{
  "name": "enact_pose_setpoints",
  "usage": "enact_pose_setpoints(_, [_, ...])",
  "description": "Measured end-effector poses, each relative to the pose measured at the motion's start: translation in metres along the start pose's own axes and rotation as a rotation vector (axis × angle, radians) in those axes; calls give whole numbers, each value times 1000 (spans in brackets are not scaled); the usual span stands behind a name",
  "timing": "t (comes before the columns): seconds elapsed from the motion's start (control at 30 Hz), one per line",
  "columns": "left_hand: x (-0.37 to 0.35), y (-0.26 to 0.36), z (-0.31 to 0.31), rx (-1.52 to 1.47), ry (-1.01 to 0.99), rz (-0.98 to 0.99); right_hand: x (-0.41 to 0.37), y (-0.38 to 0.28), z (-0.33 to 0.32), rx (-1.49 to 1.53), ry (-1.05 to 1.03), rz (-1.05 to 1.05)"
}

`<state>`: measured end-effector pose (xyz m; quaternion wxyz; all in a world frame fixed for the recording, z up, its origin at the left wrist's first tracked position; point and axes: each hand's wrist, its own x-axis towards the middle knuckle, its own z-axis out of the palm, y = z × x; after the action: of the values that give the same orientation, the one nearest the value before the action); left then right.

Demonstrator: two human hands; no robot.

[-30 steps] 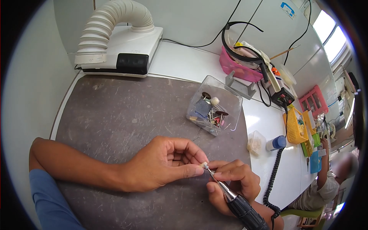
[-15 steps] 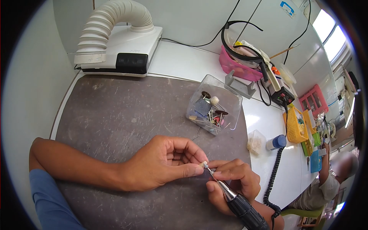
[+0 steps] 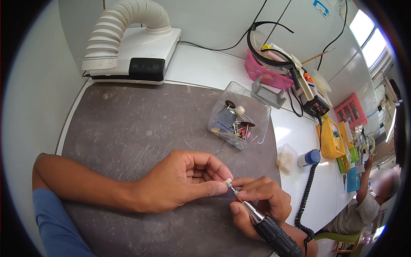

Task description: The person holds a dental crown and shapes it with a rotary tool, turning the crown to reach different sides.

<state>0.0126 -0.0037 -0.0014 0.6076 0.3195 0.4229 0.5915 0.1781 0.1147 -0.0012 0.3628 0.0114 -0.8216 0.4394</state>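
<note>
Between thumb and forefinger, my left hand (image 3: 175, 182) pinches a small whitish piece (image 3: 228, 181) above the dark mat (image 3: 128, 128). My right hand (image 3: 263, 203) is wrapped round a black and silver rotary handpiece (image 3: 274, 233), whose slim tip meets the piece at my left fingertips. The two hands are close together, and fingers hide part of the piece. Beyond them stands a clear plastic box (image 3: 262, 133) with several burs and discs in it.
A white machine (image 3: 171, 40) with a ribbed hose stands at the back left. Rightward are a pink basket (image 3: 267, 78), a small clear container (image 3: 286, 159), a blue-capped bottle (image 3: 309, 158), a coiled cable (image 3: 305, 199) and a yellow basket (image 3: 329, 141). Another person (image 3: 364, 210) sits at far right.
The whitish piece is turned slightly between my left fingertips. At far right, the other person's arm has moved up a little.
</note>
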Motion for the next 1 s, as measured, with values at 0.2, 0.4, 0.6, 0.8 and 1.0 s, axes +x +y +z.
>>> enact_pose_setpoints(0.2, [0,0,0,1,-6,2,1,0,-1,-1,-9,-9])
enact_pose_setpoints(0.4, [0,0,0,12,-8,1,1,-1,-1,11,-5,20])
enact_pose_setpoints(0.6, [0,0,-1,26,-8,3,0,0,-1,-2,4,8])
enact_pose_setpoints(0.8, [0,1,0,31,-4,3,-1,-1,0,18,38,59])
enact_pose_setpoints(1.0, [0,0,0,17,-11,8,0,-1,0,25,9,24])
